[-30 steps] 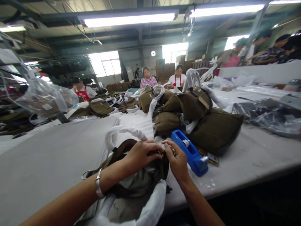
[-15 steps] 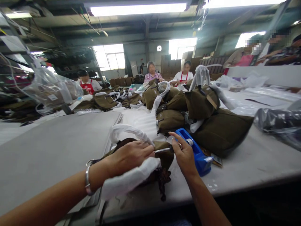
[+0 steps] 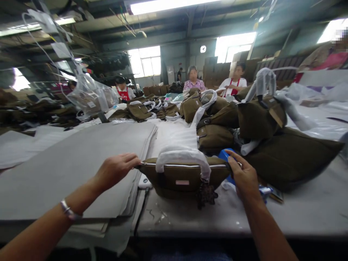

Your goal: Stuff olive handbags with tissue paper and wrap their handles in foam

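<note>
An olive-green handbag [image 3: 168, 183] stands upright before me, its white zipper running along the top. White wrapping covers its raised handle [image 3: 181, 156], and a dark charm [image 3: 208, 194] dangles on its front. At the bag's left top corner, my left hand [image 3: 119, 168] pinches the zipper end with closed fingers. My right hand [image 3: 243, 175] grips the opposite top corner, thumb and fingers closed on it. Behind the right hand sits a blue tape dispenser [image 3: 224, 155], mostly hidden by the hand and bag.
A stack of large grey-white sheets [image 3: 81, 163] lies on the left. More olive bags [image 3: 290, 156] are piled at the right and back. A white device [image 3: 144, 181] with a black cable [image 3: 141, 210] lies beside the bag. Several people work at the far side.
My left hand has moved left from the bag's middle to its left corner. The bag has turned front-on and its handle now stands up. The view has swung left.
</note>
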`<act>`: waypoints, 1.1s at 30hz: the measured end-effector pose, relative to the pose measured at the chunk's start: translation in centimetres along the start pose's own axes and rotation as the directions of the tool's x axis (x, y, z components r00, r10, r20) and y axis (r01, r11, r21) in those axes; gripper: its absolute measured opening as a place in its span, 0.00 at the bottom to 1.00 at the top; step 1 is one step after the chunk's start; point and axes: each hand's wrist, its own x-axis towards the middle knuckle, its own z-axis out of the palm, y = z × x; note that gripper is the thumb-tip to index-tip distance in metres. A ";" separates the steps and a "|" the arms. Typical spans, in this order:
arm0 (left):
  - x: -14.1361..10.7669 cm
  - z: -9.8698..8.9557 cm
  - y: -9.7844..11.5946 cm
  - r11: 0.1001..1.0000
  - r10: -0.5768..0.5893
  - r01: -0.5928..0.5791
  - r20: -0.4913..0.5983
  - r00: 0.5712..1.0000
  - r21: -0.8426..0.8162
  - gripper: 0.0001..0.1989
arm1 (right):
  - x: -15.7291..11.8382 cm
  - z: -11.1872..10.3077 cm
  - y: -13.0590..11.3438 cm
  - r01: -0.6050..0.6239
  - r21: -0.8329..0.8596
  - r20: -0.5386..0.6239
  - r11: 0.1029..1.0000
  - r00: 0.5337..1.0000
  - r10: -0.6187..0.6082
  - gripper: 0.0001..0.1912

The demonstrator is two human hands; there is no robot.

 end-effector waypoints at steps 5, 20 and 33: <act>-0.1 0.6 1.3 0.895 -0.292 0.279 0.016 0.956 -0.349 0.12 | -1.2 0.5 0.2 -0.175 0.292 0.052 0.940 0.984 0.167 0.34; 6.0 -1.2 12.7 0.946 -0.181 -0.025 -0.591 0.786 -0.322 0.24 | -5.4 5.2 -4.2 0.610 -0.218 0.061 0.762 0.788 -0.613 0.10; 7.7 -2.7 9.7 -0.217 -0.200 0.375 0.417 0.887 -0.901 0.24 | -0.4 4.4 -4.4 -0.141 0.317 0.625 0.938 0.775 -0.095 0.28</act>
